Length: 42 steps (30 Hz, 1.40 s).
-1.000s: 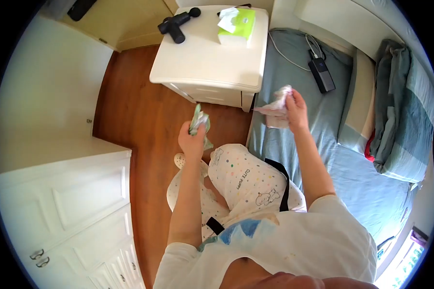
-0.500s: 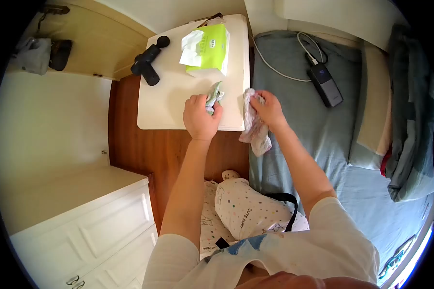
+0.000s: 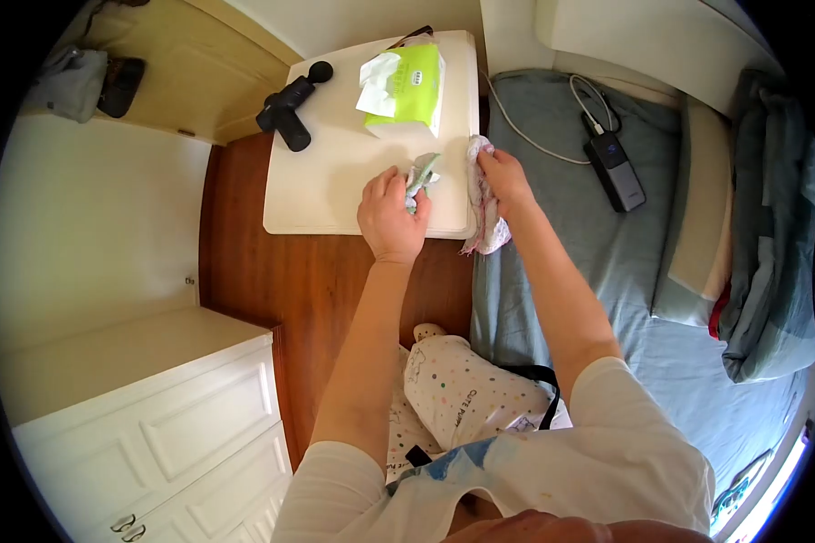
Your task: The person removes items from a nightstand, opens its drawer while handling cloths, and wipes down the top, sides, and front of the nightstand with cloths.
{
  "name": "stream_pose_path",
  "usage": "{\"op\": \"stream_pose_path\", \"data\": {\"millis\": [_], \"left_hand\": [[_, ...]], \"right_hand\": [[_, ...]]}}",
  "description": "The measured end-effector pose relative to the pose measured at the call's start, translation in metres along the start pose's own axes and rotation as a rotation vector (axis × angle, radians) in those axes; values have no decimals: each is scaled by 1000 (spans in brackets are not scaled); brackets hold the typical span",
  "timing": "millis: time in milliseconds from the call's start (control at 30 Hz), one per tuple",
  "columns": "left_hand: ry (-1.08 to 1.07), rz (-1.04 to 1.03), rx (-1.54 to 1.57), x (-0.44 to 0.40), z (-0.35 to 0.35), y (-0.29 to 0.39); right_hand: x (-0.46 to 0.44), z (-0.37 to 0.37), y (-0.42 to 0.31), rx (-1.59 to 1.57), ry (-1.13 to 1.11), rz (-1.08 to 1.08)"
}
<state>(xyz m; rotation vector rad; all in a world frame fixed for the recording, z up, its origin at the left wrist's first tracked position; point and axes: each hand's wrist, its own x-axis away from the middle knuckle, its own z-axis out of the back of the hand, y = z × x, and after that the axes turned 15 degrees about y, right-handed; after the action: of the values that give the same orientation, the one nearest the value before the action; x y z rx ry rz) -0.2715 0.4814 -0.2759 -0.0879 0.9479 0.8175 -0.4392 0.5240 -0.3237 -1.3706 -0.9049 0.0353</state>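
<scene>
Over the front of the white bedside table (image 3: 317,195), my left hand (image 3: 391,217) is closed on a crumpled green-and-white wrapper (image 3: 420,177). One end of it sticks up past my fingertips. My right hand (image 3: 507,181) grips a whitish cloth with pinkish marks (image 3: 486,224) against the table's right edge, and its lower part hangs down beside the bed. Behind my hands stands a green pack of tissues (image 3: 417,89) with a white tissue pulled partly out. A black massage gun (image 3: 290,113) lies at the table's back left.
To the right is a bed with a grey-green sheet (image 3: 566,244), holding a dark power bank (image 3: 616,172) with a white cable (image 3: 539,140) plugged in. White drawers (image 3: 190,407) stand at lower left. Wooden floor (image 3: 276,271) shows between them, with a beige clog (image 3: 428,331) below the table.
My right hand has drawn the cloth slightly up along the table's edge, and the cloth hangs more bunched. My left hand keeps the wrapper. The whole view has shifted a little.
</scene>
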Motion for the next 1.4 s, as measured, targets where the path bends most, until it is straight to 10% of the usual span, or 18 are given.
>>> {"op": "stream_pose_path", "data": {"millis": [333, 467, 533, 633, 700, 1400], "left_hand": [[-94, 190, 268, 6, 33, -7], [222, 245, -88, 19, 45, -82], [131, 552, -284, 10, 62, -136], [261, 850, 107, -10, 81, -174], [107, 1404, 672, -15, 83, -195], [152, 1327, 387, 69, 171, -186]], "right_hand": [[17, 1, 20, 29, 103, 36], [41, -5, 13, 146, 210, 220], [30, -5, 30, 182, 305, 390], [37, -3, 20, 289, 285, 428], [32, 1, 21, 328, 256, 459], [107, 25, 63, 592, 142, 565]]}}
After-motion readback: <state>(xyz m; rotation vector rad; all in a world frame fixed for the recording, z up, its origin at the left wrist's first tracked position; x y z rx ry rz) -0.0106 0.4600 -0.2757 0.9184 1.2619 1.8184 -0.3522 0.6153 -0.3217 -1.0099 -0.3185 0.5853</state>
